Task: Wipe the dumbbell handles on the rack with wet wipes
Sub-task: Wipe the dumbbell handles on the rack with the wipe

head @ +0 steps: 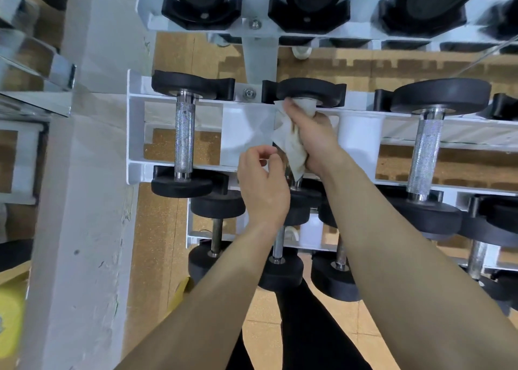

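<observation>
Your right hand [311, 134] clenches the wipe [291, 148] around the middle handle [288, 173], near its far end. Your left hand [263, 184] hovers loosely curled just beside, holding nothing. The handle runs straight away from you across the rack [134, 134].

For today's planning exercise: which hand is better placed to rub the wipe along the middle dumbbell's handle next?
Right. The right hand holds the wet wipe wrapped round that handle; the left hand is beside it, off the handle.
</observation>
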Motion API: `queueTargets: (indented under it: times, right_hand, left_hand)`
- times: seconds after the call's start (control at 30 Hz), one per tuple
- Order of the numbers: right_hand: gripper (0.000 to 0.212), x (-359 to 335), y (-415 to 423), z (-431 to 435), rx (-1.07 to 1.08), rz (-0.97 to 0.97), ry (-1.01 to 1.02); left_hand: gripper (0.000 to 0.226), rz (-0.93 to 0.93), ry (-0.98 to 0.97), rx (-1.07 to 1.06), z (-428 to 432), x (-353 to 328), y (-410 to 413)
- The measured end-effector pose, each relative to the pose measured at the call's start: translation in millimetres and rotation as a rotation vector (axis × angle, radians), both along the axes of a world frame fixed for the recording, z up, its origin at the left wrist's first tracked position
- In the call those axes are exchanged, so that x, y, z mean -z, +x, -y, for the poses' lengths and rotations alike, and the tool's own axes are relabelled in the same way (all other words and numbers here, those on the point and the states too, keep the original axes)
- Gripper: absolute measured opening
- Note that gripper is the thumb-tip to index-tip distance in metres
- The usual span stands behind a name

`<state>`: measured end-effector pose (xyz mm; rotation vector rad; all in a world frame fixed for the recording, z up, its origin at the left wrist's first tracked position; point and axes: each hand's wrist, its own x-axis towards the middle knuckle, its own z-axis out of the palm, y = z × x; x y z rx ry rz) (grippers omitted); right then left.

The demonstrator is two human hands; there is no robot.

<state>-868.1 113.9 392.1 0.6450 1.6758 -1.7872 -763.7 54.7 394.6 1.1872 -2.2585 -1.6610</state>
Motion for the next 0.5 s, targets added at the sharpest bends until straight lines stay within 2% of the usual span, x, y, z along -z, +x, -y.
queueTargets:
  times: [0.07,0.13,0.2,0.3,0.37,0.43,0.5]
  right_hand:
    - [0.021,2,1,-4,0.025,0.05,-0.157]
    - [0.018,1,2,-8,0.041,0.091,-0.225]
    - [0.017,3,7,-14,-0.023,0.045,-0.088]
    - [0.021,13,26,-20,-0.313,-0.121,0.326]
    - [0.028,23,41,-20,-0.453,-0.173,0.516]
    - [0.041,27,48,-20,-0.461,-0.175,0.577]
    - [0.035,22,45,-18,-0.398,-0.181,0.55]
  left_hand:
    - [0.013,-0.001,0.065,-0.071,-4,1,-8]
    - [0.012,0.0,0.104,-0.116,-9,3,-15]
    - [0.016,0.026,0.096,-0.155,-14,5,-17]
    - [0.023,0.025,0.085,-0.216,-18,7,-17]
    - [0.025,0.006,0.1,-0.248,-17,10,-16]
    - [0.025,0.014,0.113,-0.257,-15,11,-16]
    - [0.024,0.022,0.124,-0.254,-14,12,-16]
